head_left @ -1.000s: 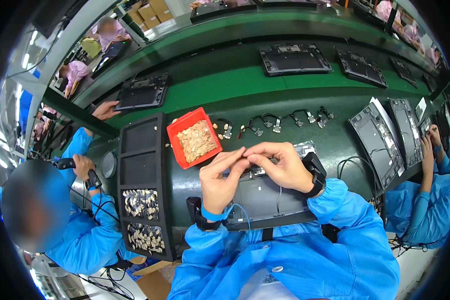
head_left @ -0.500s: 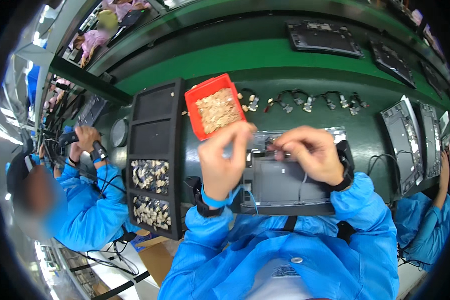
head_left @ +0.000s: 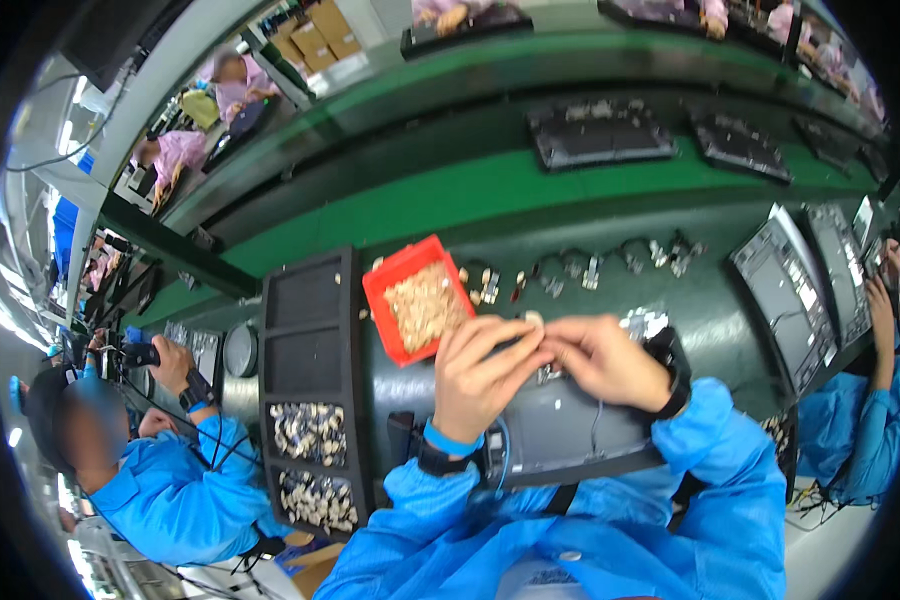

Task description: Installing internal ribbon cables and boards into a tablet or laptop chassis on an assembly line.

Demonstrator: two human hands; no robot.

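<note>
My left hand (head_left: 482, 368) and my right hand (head_left: 610, 362) meet fingertip to fingertip above a dark laptop base (head_left: 560, 432). A small cream-coloured piece (head_left: 533, 318) pokes up between the pinched fingers of my left hand. The right thumb and forefinger are pinched too, touching the left fingers; what they grip is hidden. Just beyond my left hand stands a red bin (head_left: 378, 312) filled with small tan pieces (head_left: 425, 305). Several small dark cable parts with metal pieces (head_left: 590, 272) lie in a row on the bench past my hands.
A black compartment tray (head_left: 354, 400) at left holds small dark-and-cream parts. More laptop bases (head_left: 785, 300) lean at right, and others (head_left: 600, 135) lie on the green far strip. Co-workers in blue sit to the left (head_left: 180, 470) and right (head_left: 850, 440).
My hands, apart before, have come together at the fingertips. The cream-coloured piece now shows between them. The whole view has tilted upward, so the bench sits lower in the picture.
</note>
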